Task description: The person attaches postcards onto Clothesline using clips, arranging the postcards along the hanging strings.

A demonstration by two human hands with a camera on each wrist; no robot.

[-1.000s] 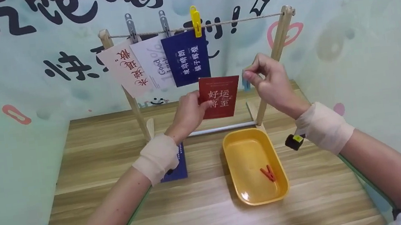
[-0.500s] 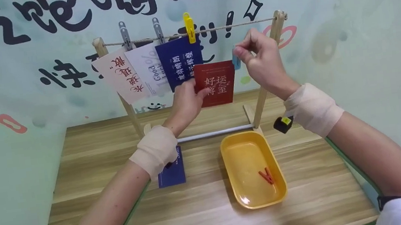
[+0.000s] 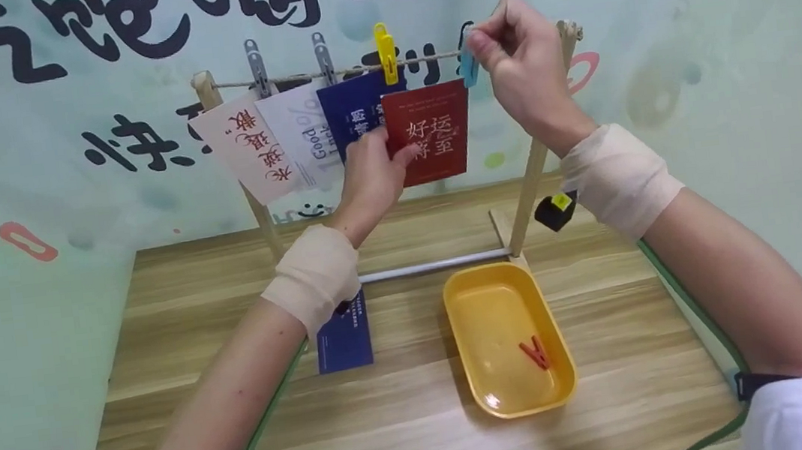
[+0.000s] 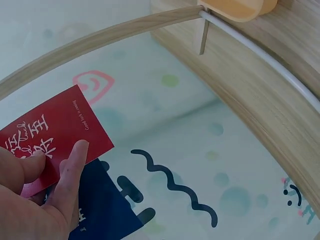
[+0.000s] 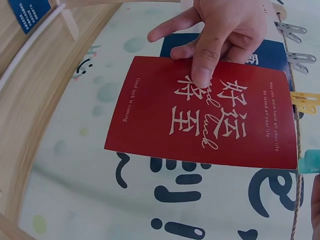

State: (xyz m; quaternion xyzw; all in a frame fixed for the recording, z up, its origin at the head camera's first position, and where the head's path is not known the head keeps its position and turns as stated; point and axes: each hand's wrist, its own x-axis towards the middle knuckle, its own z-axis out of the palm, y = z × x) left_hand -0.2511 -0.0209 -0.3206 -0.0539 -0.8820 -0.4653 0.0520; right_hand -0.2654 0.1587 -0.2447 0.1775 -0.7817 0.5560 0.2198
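Observation:
In the head view my left hand (image 3: 374, 175) pinches a red card (image 3: 430, 138) by its left edge, thumb in front. The card's top edge hangs just below the rope (image 3: 427, 59). My right hand (image 3: 524, 64) pinches a light blue clothespin (image 3: 469, 62) at the card's upper right corner; whether the clip bites the card and rope I cannot tell. To the left, a yellow clothespin (image 3: 387, 53) holds a dark blue card (image 3: 346, 110) on the rope. Two grey clothespins (image 3: 256, 68) hold a pink card (image 3: 245, 148) and a white card (image 3: 300, 134).
The rope runs between two wooden posts (image 3: 535, 172), joined low down by a white bar (image 3: 436, 265). A yellow tray (image 3: 493, 335) with a red clothespin (image 3: 535, 353) stands on the wooden table (image 3: 229, 441). Another blue card (image 3: 344, 345) lies under my left forearm.
Both hands have risen, bringing the red card and the light blue clothespin up to the rope. The clothespin has come against the card's upper right corner.

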